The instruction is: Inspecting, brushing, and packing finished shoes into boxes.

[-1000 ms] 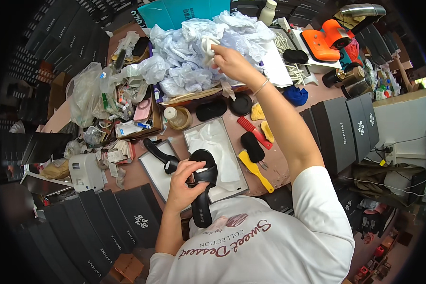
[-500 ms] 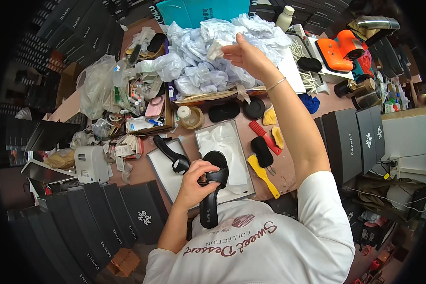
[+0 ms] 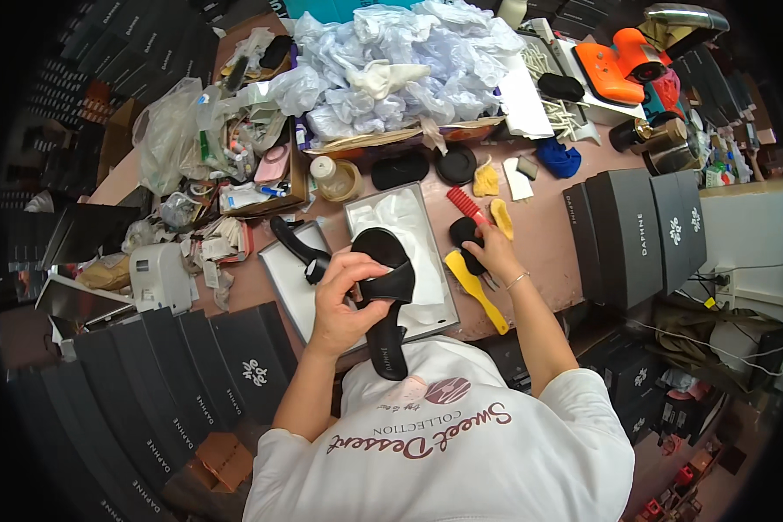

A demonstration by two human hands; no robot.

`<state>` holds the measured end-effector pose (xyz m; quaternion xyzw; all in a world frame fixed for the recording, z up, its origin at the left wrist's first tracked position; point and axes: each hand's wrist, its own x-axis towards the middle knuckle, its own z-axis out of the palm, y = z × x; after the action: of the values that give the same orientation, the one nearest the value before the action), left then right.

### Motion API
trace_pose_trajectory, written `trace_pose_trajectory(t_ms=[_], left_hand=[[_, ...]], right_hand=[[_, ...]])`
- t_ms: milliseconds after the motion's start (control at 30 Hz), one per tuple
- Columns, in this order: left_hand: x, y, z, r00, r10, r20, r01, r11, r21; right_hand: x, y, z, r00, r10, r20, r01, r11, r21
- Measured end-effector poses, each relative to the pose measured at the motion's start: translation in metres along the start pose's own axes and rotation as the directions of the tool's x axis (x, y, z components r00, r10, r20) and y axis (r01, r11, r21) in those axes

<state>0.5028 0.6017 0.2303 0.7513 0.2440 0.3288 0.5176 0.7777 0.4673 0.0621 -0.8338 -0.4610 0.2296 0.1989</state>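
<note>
My left hand [image 3: 346,300] grips a black open-toed sandal [image 3: 386,248] across its wide strap, toe pointing away and heel end toward my shirt. The matching black sandal [image 3: 300,248] lies to the left on a shallow grey-edged box part [image 3: 280,277]. Under the held sandal is the other box half [image 3: 444,317], lined with white tissue paper [image 3: 426,291]. My right hand [image 3: 498,254] is down on the table, thumb and fingers closing on a black oval pad [image 3: 463,231]. Its fingers also cover the handle end of a red bristle brush [image 3: 463,202]. A yellow-handled brush [image 3: 478,291] lies beside it.
Behind stands a carton heaped with crumpled plastic bags [image 3: 391,43], white paper [image 3: 387,80] on top. A jar [image 3: 335,178], yellow sponges [image 3: 487,178] and a blue cloth [image 3: 558,158] lie on the table. Dark shoeboxes [image 3: 613,239] flank both sides; an orange device [image 3: 609,74] stands back right.
My right hand has come down from the bag heap to the brushes and pad. The white paper has left its fingertips and lies on the heap. My left hand still holds the sandal.
</note>
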Motion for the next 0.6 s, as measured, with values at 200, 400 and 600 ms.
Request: trace_pose_trajectory(t_ms=[200,400,600], left_hand=[[-0.023,0.023,0.001,0.999,-0.034,0.002,0.034,0.999,0.023],[-0.038,0.03,-0.003,0.998,-0.055,-0.015,0.056,0.995,0.077],[-0.058,0.027,-0.008,0.98,-0.189,-0.056,0.191,0.981,0.033]], right_hand=[[-0.009,0.006,0.02,0.982,0.053,-0.183,-0.014,0.978,0.209],[-0.076,-0.164,-0.116,0.726,-0.617,-0.302,0.687,0.639,0.345],[-0.08,-0.176,-0.095,0.508,-0.861,-0.024,0.853,0.507,-0.12]])
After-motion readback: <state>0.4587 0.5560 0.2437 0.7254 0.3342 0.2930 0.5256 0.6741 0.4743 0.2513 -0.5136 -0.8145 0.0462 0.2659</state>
